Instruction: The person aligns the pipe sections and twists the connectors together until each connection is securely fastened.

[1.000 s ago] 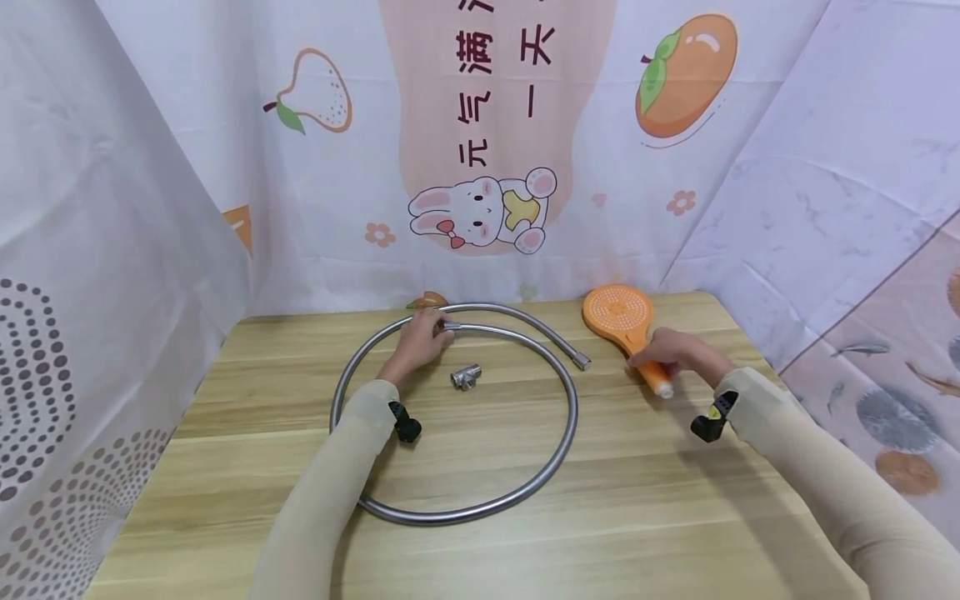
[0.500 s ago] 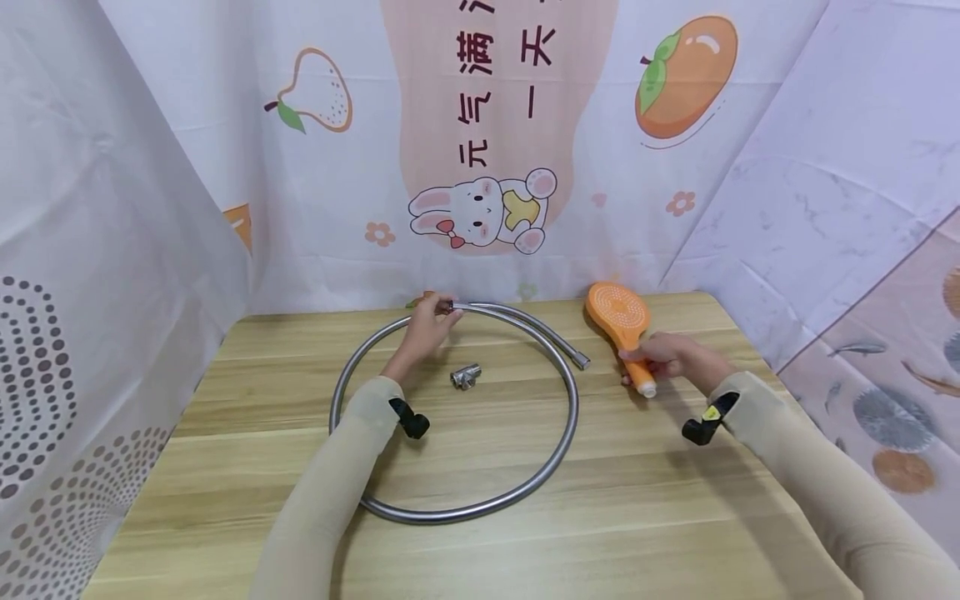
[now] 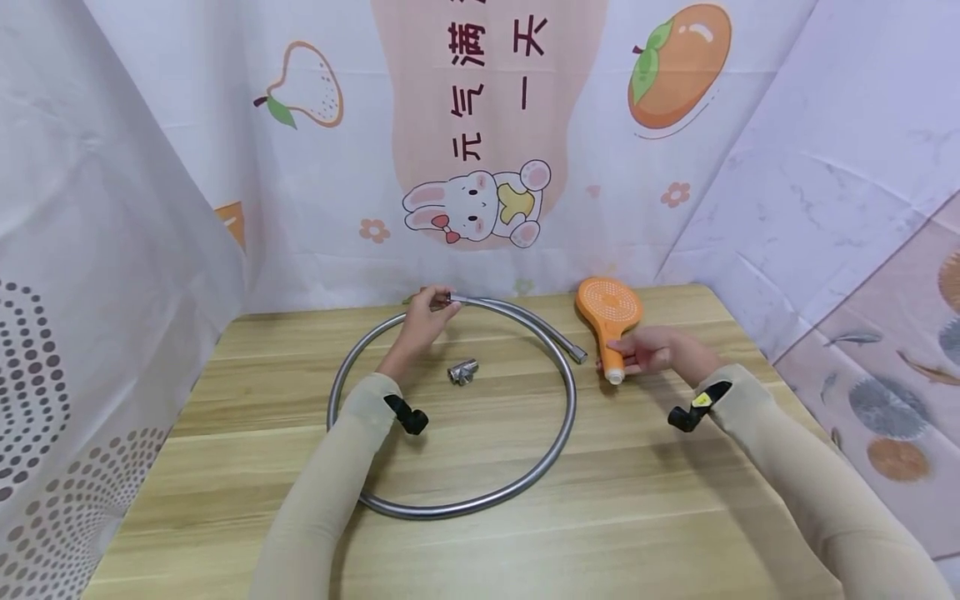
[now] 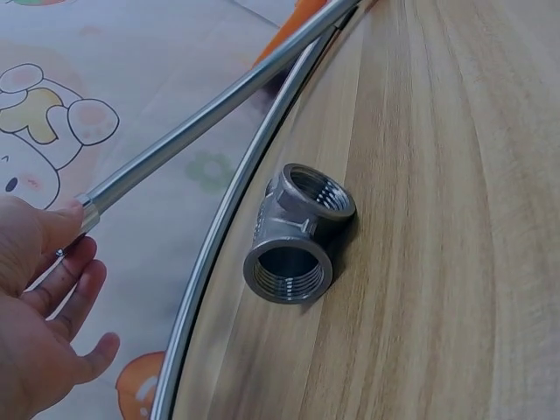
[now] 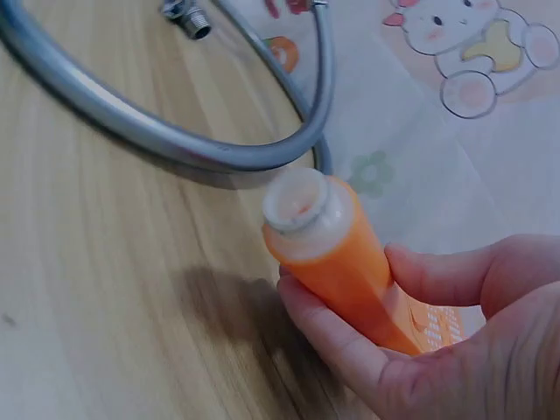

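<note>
My left hand (image 3: 423, 323) pinches one metal end of a grey shower hose (image 3: 567, 408) between thumb and fingers, lifted above the back of the table. The hose loops round on the wood, and its other end (image 3: 578, 355) lies to the right. Inside the loop sits a threaded metal tee fitting (image 4: 293, 234), with two of its openings showing in the left wrist view. At the right, my right hand (image 3: 651, 350) grips the handle of an orange shower head (image 3: 609, 310). Its white threaded inlet (image 5: 302, 203) points toward me, and the handle is raised off the table.
The wooden table (image 3: 480, 554) ends at the back against a printed cloth (image 3: 322, 242). More cloth hangs on the left (image 3: 112, 217) and right (image 3: 810, 167) sides.
My left hand has lifted the hose end up and back toward the cloth. My right hand has taken the shower head slightly left and turned its handle toward me. The tee fitting stays put.
</note>
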`<state>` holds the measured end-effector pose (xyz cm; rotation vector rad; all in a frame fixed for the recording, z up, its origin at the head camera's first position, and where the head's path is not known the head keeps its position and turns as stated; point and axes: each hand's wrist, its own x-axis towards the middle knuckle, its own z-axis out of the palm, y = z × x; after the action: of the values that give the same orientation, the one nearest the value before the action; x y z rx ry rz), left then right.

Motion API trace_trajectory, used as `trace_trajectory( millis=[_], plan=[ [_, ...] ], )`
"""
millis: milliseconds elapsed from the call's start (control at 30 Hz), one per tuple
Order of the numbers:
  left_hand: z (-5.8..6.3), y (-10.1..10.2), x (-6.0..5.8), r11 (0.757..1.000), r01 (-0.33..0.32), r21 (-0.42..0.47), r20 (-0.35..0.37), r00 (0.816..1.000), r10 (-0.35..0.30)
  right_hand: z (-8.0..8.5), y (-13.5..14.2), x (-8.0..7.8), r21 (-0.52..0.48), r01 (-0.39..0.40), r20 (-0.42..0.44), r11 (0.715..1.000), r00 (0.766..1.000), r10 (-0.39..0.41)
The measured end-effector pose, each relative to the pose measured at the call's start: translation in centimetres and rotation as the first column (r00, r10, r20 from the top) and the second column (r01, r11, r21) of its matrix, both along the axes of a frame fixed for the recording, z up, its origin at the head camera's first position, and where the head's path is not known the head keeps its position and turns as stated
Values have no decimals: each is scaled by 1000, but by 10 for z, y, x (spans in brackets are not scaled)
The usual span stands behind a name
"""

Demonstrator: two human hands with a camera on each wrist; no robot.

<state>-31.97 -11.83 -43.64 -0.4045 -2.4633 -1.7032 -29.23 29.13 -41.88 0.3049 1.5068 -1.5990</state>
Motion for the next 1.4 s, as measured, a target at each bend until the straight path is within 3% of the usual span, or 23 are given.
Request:
trace_trajectory(
  millis=[167,333,467,700,800,900,1000,1100,1133,1200,1333,1400],
  plan=[
    [0,-1,-3,1000,-3,25,9,1000,3,-4,2,-3,-92,25,37,995,999,-21],
    [0,-3,-5,999,6,43,39,999,-8,-7,-1,0,-233,151,87,961,987,-134],
    [1,-3,-6,999,13,45,72,997,-16,-6,-5,7,-345,264,110,901,964,-241],
    [3,-2,-6,996,29,81,79,996,-36,2,-13,15,-502,418,203,757,908,-367],
    [3,-1,-6,994,20,109,77,997,-28,3,-16,16,-552,440,201,709,895,-399],
    [4,2,-5,985,18,173,89,995,-34,5,-18,17,-592,433,173,680,892,-417],
    [4,5,-5,967,15,255,118,992,-46,6,-22,19,-615,421,139,666,890,-434],
    [4,8,-5,940,8,340,148,987,-62,7,-25,20,-620,365,41,694,899,-435],
    [3,8,-5,931,10,365,155,985,-72,7,-26,20,-634,348,23,690,901,-434],
    [2,11,-6,901,29,434,161,981,-109,7,-28,20,-664,317,-8,677,902,-431],
    [2,15,-7,815,107,570,140,964,-224,8,-34,16,-731,267,-38,627,903,-428],
    [2,16,-6,779,144,611,123,954,-272,9,-38,13,-744,241,-74,623,897,-436]
  ],
)
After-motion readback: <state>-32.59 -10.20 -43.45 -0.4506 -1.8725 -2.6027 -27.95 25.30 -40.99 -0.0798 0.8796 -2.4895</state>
